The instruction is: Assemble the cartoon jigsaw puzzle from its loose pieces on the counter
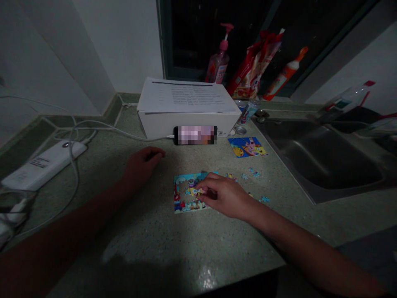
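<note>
A small colourful jigsaw puzzle board (pixel 186 194) lies on the speckled counter (pixel 149 231). My right hand (pixel 225 194) rests on its right side, fingers curled and pinched on a puzzle piece against the board. My left hand (pixel 142 163) lies on the counter to the left of the puzzle, fingers curled loosely under, holding nothing that shows. Several loose puzzle pieces (pixel 252 173) lie scattered right of the board. A cartoon picture card (pixel 247 147) lies beyond them.
A white box (pixel 186 118) with printed sheets on top stands behind, a phone (pixel 195 135) leaning on it. A power strip (pixel 43 163) with cables lies left. A steel sink (pixel 328 161) sits right. Bottles and a red bag (pixel 254 66) line the dark window.
</note>
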### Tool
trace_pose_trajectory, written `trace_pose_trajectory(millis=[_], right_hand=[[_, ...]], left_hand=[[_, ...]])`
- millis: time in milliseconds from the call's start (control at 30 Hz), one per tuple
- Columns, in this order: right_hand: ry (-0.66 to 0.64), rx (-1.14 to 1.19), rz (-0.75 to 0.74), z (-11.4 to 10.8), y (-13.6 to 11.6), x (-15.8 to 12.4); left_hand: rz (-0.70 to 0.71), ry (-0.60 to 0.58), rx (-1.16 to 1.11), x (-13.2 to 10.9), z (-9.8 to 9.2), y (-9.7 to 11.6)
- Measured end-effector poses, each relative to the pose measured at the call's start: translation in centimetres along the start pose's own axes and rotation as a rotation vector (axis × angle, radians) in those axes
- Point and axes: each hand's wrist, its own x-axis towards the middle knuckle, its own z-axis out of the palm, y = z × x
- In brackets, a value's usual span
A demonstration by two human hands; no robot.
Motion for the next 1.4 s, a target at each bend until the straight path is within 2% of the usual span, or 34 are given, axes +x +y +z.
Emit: trace_pose_trajectory(millis=[200, 567, 833, 1067, 1400], right_hand=[[-0.080, -0.044, -0.051, -0.06, -0.20, -0.07], [-0.062, -0.053, -0.031, -0.21, -0.35, -0.04], [-0.091, -0.052, -0.053, -0.13, -0.10, 0.08], [-0.065, -0.042, -0.079, 0.10, 0.23, 0.02], [-0.071, -0.081, -0.047, -0.22, -0.35, -0.16]], left_hand=[[-0.021, -0.001, -0.011, 0.03, 0.07, 0.08], [-0.009, -0.003, -0.008, -0.06, -0.05, 0.33], [-0.014, -0.012, -0.017, -0.11, -0.05, 0.32], [-0.012, -0.007, -0.006, -0.12, 0.00, 0.26], [-0.014, 0.001, -0.013, -0.04, 0.03, 0.09]])
